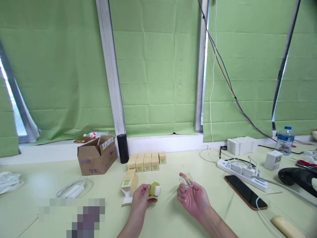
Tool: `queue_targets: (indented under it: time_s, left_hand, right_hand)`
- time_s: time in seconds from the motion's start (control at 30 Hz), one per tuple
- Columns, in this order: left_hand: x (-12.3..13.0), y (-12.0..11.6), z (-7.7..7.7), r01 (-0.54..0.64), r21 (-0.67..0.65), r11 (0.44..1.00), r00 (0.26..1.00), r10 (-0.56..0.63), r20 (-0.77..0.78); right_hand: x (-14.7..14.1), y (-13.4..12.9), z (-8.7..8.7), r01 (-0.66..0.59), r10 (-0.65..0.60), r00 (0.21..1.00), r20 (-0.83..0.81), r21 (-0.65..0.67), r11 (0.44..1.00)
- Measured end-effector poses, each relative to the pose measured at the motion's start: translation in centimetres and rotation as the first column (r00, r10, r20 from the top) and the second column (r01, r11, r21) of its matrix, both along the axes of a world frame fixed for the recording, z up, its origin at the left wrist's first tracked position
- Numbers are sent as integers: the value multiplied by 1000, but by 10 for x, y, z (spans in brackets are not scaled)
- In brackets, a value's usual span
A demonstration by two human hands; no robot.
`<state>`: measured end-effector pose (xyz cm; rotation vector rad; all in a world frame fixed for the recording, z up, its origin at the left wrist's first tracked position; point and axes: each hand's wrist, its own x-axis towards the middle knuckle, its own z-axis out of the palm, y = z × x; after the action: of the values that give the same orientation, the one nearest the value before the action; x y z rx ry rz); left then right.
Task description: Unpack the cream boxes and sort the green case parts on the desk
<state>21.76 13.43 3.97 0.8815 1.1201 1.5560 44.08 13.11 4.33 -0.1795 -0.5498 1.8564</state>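
The left hand [140, 195], at the lower centre of the frame, is pinching a small green-and-white item [155, 190] between thumb and fingers, the grip sitting narrow about it. The right hand [195, 201], right of centre in the lower frame, is holding a clear plastic piece [187, 180] at the fingers, palm turning upward; something brownish is showing through the plastic but is proving too small to identify. The two held pieces are sitting well apart, and no contact between them is showing. Just beyond and left of the left hand, an opened carton [130, 185] is resting on the table [106, 188], its near end gaping. Behind it, at the centre of the frame, a group of small cartons [147, 163] is standing in close rows, all appearing closed on the visible sides. On this evidence, one carton is counting as opened, and the work on the two held pieces is appearing partway done: both are being held separately, neither is lying in a carton, and their joining or stowing, if either is applying, is remaining undone. The opened carton's inside is not showing clearly enough for confirming its contents.
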Motion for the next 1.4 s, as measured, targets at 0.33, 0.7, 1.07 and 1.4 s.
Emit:
queue_targets:
  time_s: [0.33,0.7,1.07,1.4]
  left_hand:
    - [-1,-2,1,12,2,1000,1000,-12,-4]
    - [-4,-3,6,67,-8,998,998,-68,-13]
    - [-3,-1,4,24,-3,1000,1000,-24,-12]
    - [0,-3,2,3,12,1000,1000,-3,5]
  right_hand:
    - [-4,-10,16,150,-160,967,200,65,987]
    - [-21,-29,4,287,-933,210,290,894,343]
    - [-17,-32,-7,325,-874,374,310,839,436]
    - [36,33,-3,525,-697,368,615,481,702]
